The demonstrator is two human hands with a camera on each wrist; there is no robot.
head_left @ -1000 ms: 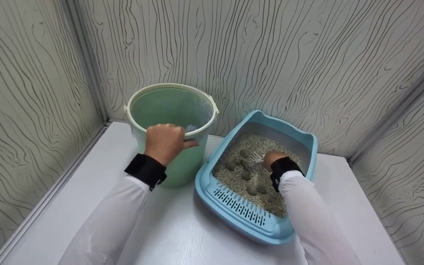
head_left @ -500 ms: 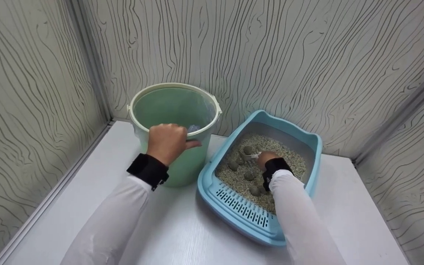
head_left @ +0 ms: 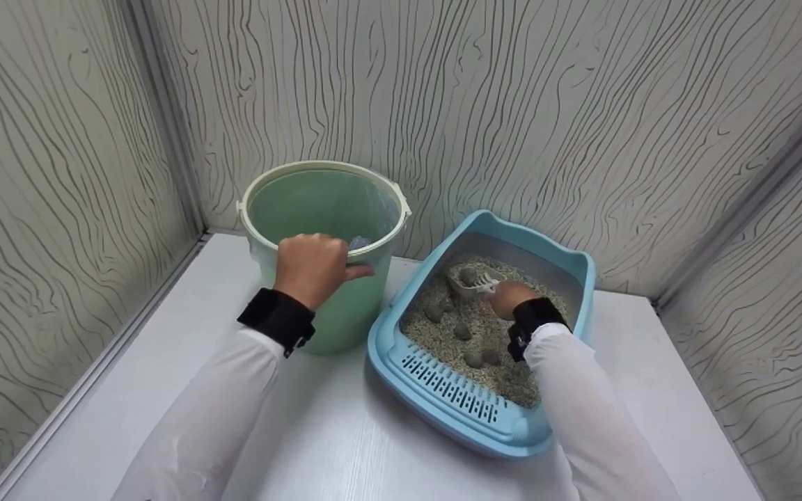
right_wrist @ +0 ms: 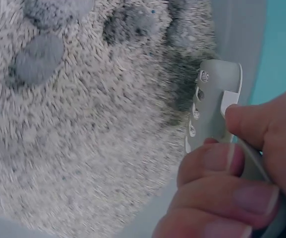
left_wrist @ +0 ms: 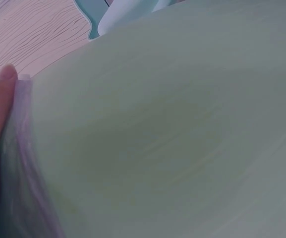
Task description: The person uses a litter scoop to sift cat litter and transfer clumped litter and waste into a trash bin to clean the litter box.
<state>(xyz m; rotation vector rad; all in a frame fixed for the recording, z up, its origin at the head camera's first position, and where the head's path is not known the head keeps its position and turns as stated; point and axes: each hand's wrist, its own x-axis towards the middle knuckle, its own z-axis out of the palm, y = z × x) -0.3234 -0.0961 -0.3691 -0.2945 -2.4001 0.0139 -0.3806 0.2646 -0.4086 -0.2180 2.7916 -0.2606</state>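
My left hand [head_left: 310, 268] grips the near rim of a tall green bucket [head_left: 345, 313], thumb stretched to the right along its outside. In the left wrist view a thumb [left_wrist: 1, 99] lies against a clear plastic liner [left_wrist: 26, 129] at the rim. My right hand [head_left: 512, 299] holds a pale slotted litter scoop [right_wrist: 214, 89] by its handle, fingers curled round it. One round grey clump [head_left: 468, 276] sits within the scoop's outline in the head view. Below lies pale granular litter [head_left: 422, 337] in a blue litter box [head_left: 383, 348].
Several more clumps [head_left: 462, 332] lie on the litter. A slotted step [head_left: 450, 386] forms the box's near end. Bucket and box stand side by side on a white table [head_left: 331, 431], before wood-patterned walls [head_left: 443, 104]. Crumpled plastic [head_left: 359, 243] shows inside the bucket.
My right hand has shifted the scoop toward the back of the litter, and a clump now appears in it. My left hand has stayed on the bucket rim.
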